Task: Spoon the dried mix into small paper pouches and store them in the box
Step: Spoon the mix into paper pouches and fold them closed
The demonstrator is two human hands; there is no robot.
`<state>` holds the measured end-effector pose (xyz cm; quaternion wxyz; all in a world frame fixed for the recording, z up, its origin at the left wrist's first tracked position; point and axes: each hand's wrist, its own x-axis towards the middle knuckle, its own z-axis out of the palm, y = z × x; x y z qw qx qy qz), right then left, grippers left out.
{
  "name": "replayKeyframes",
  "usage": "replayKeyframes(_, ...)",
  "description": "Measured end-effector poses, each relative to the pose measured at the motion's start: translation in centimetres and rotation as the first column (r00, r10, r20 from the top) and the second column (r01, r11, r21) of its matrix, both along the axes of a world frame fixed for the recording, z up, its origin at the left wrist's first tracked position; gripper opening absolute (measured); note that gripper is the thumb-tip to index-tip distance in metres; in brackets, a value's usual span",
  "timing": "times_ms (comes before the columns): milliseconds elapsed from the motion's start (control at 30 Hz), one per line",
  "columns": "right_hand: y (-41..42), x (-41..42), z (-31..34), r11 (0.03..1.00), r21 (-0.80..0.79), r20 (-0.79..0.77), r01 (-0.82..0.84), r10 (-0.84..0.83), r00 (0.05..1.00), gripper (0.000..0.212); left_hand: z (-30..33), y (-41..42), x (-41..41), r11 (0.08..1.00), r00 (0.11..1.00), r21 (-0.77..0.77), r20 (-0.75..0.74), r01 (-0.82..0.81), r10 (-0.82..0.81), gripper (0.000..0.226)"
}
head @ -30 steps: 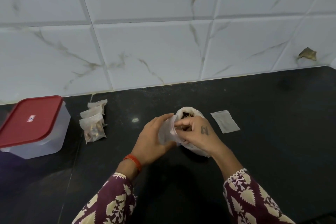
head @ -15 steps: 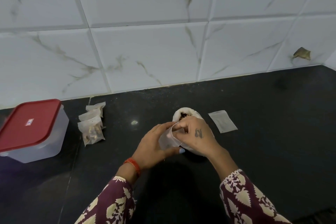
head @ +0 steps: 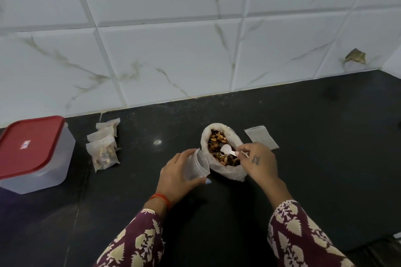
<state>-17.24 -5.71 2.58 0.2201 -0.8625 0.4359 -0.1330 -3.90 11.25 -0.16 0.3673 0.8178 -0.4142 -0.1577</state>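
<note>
The dried mix (head: 219, 147) sits in a white open-topped bag (head: 227, 171) at the centre of the frame on the dark tabletop (head: 325, 158), and a small white spoon (head: 226, 150) is in it now. The right hand (head: 260, 161) pinches the spoon's handle, bowl low over the nuts and dried bits. Just left, touching the bag, the left hand (head: 178, 171) wraps its grip round an empty pouch (head: 196, 167), mouth held open toward the bag.

Best to take a modest scoop, keep it level, and bring the pouch mouth right under the spoon so nothing scatters.

A flat spare pouch (head: 261, 137) lies to the right; three filled pouches (head: 105, 149) wait at left beside the red-lidded box (head: 32, 154), lid still on.
</note>
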Motion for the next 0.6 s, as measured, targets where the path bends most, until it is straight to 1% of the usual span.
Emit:
replayKeyframes(100,-0.1,0.2,-0.9,0.996,-0.083,-0.075,0.027,-0.033,0.997,0.025,-0.6,-1.0,-0.2,0.999,1.0,0.039,0.022,-0.005,0.004,0.086)
replayKeyframes(167,-0.4,0.3,-1.0,0.992,-0.129,-0.168,0.015,-0.036,0.985,0.023,-0.9,-1.7,-0.3,0.998,1.0,0.063,0.028,-0.004,0.002,0.089)
replayKeyframes(233,-0.6,0.5,-0.8,0.991,-0.13,-0.214,0.004,-0.032,0.976,0.02,-1.2,-2.5,-0.4,0.997,1.0,0.077,-0.019,0.014,-0.012,0.093)
replayKeyframes(300,-0.9,0.4,-0.7,0.996,-0.09,-0.191,0.013,-0.03,0.981,0.016,-1.4,-3.1,-0.5,0.996,0.996,0.088,-0.082,0.034,-0.027,0.096)
replayKeyframes(433,-1.2,-0.4,-0.2,0.999,0.018,-0.106,0.038,-0.036,0.994,0.013,-1.6,-3.8,-0.3,0.983,0.989,0.162,-0.131,0.085,-0.064,0.103)
replayKeyframes(600,-1.3,-2.3,1.3,1.0,-0.008,-0.101,0.007,-0.008,0.995,0.013,-1.9,-4.1,0.0,0.969,0.979,0.198,-0.171,0.148,-0.114,0.1)
